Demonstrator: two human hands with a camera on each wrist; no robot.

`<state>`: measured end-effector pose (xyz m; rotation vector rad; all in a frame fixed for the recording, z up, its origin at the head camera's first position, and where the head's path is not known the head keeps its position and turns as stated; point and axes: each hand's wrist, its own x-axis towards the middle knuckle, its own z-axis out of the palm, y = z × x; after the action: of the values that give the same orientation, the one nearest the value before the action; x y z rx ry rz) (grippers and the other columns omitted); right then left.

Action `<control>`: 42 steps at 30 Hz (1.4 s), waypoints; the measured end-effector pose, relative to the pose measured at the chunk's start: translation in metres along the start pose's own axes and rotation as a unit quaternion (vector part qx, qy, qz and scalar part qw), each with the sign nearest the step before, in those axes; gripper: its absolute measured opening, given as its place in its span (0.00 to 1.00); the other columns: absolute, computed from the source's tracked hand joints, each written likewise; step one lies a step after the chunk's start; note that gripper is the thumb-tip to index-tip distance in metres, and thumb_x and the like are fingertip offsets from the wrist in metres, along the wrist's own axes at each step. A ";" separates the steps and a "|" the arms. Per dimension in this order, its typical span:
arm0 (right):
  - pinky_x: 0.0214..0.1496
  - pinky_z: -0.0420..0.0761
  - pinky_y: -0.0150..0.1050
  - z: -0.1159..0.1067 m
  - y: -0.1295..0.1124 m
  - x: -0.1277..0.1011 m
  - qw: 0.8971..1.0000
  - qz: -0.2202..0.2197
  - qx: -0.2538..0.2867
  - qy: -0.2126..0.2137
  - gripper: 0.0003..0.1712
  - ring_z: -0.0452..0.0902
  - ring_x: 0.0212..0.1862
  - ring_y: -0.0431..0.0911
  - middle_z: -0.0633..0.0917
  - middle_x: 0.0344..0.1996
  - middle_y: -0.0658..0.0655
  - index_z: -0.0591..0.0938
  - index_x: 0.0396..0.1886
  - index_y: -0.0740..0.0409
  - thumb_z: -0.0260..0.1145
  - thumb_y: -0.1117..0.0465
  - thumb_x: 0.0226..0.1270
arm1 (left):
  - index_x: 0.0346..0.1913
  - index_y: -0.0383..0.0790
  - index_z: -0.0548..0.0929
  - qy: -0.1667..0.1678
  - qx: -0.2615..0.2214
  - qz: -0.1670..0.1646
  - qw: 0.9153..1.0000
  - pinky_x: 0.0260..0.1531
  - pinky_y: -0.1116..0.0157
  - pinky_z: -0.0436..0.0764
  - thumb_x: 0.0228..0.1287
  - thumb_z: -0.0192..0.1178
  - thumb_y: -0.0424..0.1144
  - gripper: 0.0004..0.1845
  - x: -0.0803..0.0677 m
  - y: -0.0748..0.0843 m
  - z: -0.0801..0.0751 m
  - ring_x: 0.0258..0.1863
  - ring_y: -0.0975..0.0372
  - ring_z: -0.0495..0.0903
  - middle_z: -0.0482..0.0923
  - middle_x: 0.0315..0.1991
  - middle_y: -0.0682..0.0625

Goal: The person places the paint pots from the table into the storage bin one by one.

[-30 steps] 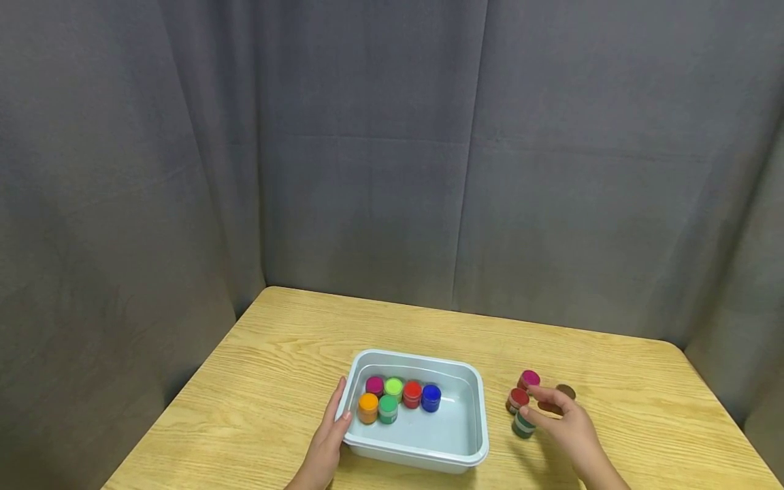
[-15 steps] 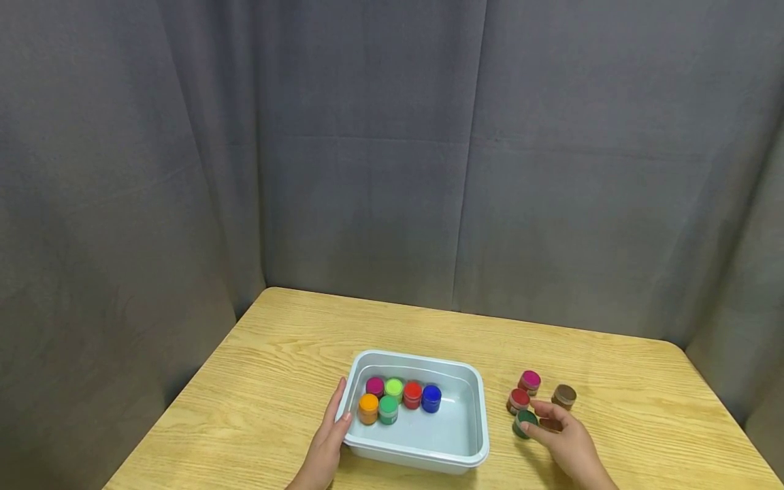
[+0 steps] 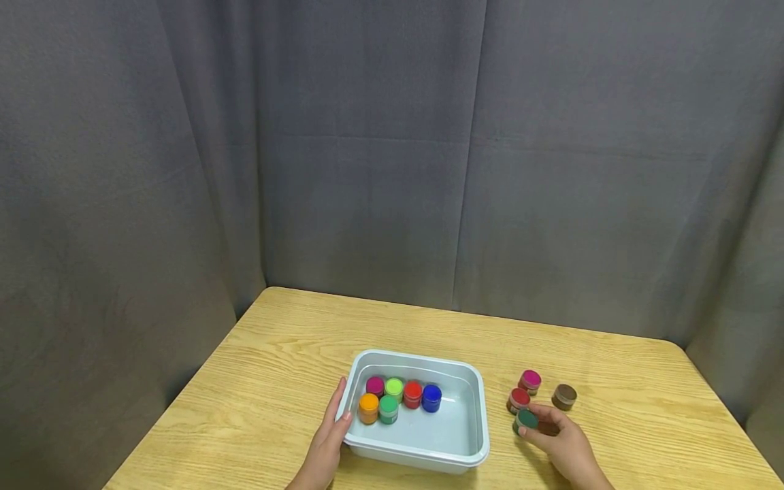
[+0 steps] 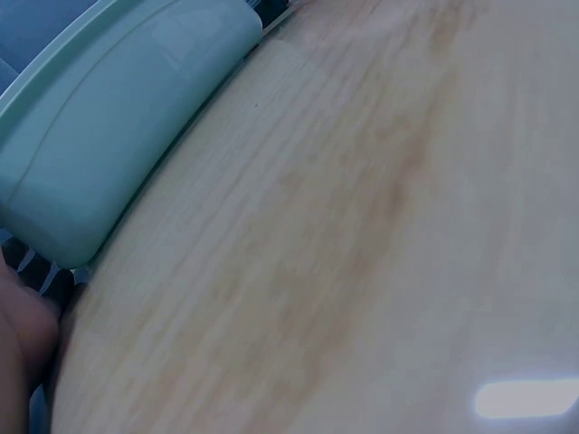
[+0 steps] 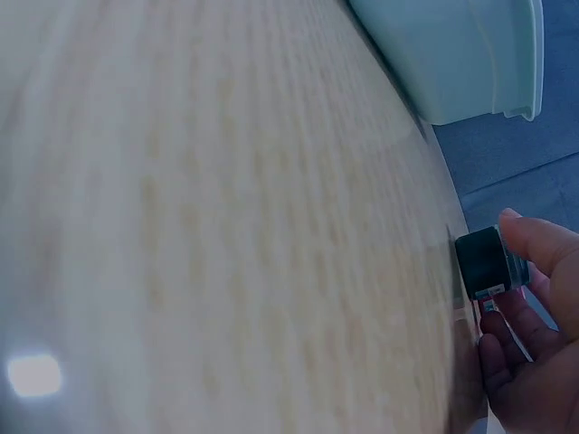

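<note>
The right hand [image 3: 560, 442] pinches a small round dark green pot [image 3: 525, 420] with its fingertips, low over the desk [image 3: 282, 354], right of the tub. The left hand [image 3: 324, 442] lies flat, fingers straight, against the near left side of the smooth pale blue plastic tub [image 3: 478, 435]. Six little bright pots sit inside it. Past the green pot stand a red pot [image 3: 518, 399], a pink pot [image 3: 529, 381] and a brown pot [image 3: 564, 396]. The desk is yellow wood with wavy lines. Soft grey curtains [image 3: 392, 150] hang behind.
</note>
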<state>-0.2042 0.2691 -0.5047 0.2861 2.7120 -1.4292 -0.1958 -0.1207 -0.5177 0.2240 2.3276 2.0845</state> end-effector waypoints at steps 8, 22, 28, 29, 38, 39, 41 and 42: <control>0.49 0.82 0.43 0.001 0.000 -0.002 1.000 -0.002 0.009 -0.001 0.35 0.77 0.52 0.51 0.83 0.52 0.60 0.76 0.61 0.62 0.74 0.51 0.57 | 0.79 0.44 0.46 0.002 0.000 -0.004 1.000 0.72 0.35 0.38 0.79 0.38 0.46 0.31 0.000 0.001 0.000 0.78 0.41 0.37 0.39 0.80 0.44; 0.53 0.82 0.50 -0.006 -0.003 -0.001 1.000 0.001 -0.003 -0.003 0.40 0.78 0.56 0.56 0.81 0.55 0.63 0.73 0.65 0.64 0.73 0.47 0.58 | 0.79 0.43 0.45 0.003 -0.001 0.004 1.000 0.71 0.33 0.39 0.79 0.38 0.45 0.31 -0.001 0.000 0.000 0.78 0.40 0.38 0.39 0.80 0.41; 0.53 0.81 0.53 -0.011 -0.008 -0.003 1.000 -0.004 -0.017 -0.001 0.40 0.75 0.59 0.58 0.81 0.56 0.63 0.73 0.65 0.62 0.72 0.45 0.59 | 0.79 0.44 0.46 0.004 0.000 -0.001 1.000 0.71 0.33 0.40 0.79 0.39 0.46 0.31 -0.002 0.001 0.001 0.78 0.40 0.38 0.40 0.80 0.41; 0.53 0.80 0.54 -0.012 -0.009 -0.003 1.000 -0.007 -0.022 -0.001 0.39 0.75 0.59 0.59 0.81 0.56 0.63 0.73 0.65 0.62 0.72 0.45 0.59 | 0.79 0.45 0.46 0.004 -0.003 -0.004 1.000 0.71 0.33 0.39 0.79 0.39 0.46 0.31 -0.001 0.001 0.001 0.78 0.40 0.38 0.40 0.80 0.42; 0.56 0.76 0.62 -0.020 -0.024 -0.007 0.999 -0.023 -0.026 0.002 0.38 0.73 0.61 0.61 0.80 0.57 0.64 0.74 0.64 0.60 0.72 0.45 0.59 | 0.79 0.43 0.46 0.001 -0.002 -0.003 1.000 0.71 0.34 0.39 0.79 0.38 0.45 0.31 -0.001 0.001 0.000 0.78 0.40 0.38 0.39 0.80 0.42; 0.56 0.78 0.60 -0.021 -0.026 -0.007 0.999 -0.025 -0.023 0.004 0.38 0.74 0.61 0.60 0.80 0.57 0.64 0.74 0.64 0.59 0.72 0.45 0.59 | 0.79 0.43 0.46 0.001 0.000 -0.002 1.000 0.71 0.34 0.39 0.79 0.38 0.45 0.31 -0.001 0.001 0.000 0.78 0.40 0.38 0.39 0.80 0.42; 0.55 0.80 0.53 -0.022 -0.031 -0.007 0.999 -0.029 -0.017 0.008 0.37 0.74 0.60 0.59 0.81 0.56 0.62 0.75 0.64 0.59 0.73 0.46 0.59 | 0.79 0.43 0.46 0.002 0.001 -0.002 1.000 0.72 0.34 0.39 0.79 0.38 0.45 0.31 -0.001 0.001 0.000 0.78 0.41 0.38 0.39 0.80 0.42; 0.54 0.82 0.50 -0.022 -0.033 -0.007 0.999 -0.032 -0.014 0.009 0.36 0.75 0.60 0.58 0.81 0.56 0.62 0.75 0.64 0.59 0.73 0.47 0.59 | 0.79 0.43 0.46 0.002 0.002 -0.002 1.000 0.72 0.34 0.39 0.79 0.38 0.45 0.31 -0.001 0.001 0.000 0.78 0.41 0.38 0.39 0.80 0.42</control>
<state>-0.2026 0.2678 -0.4642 0.2134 2.7771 -1.4097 -0.1950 -0.1202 -0.5168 0.2152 2.3330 2.0813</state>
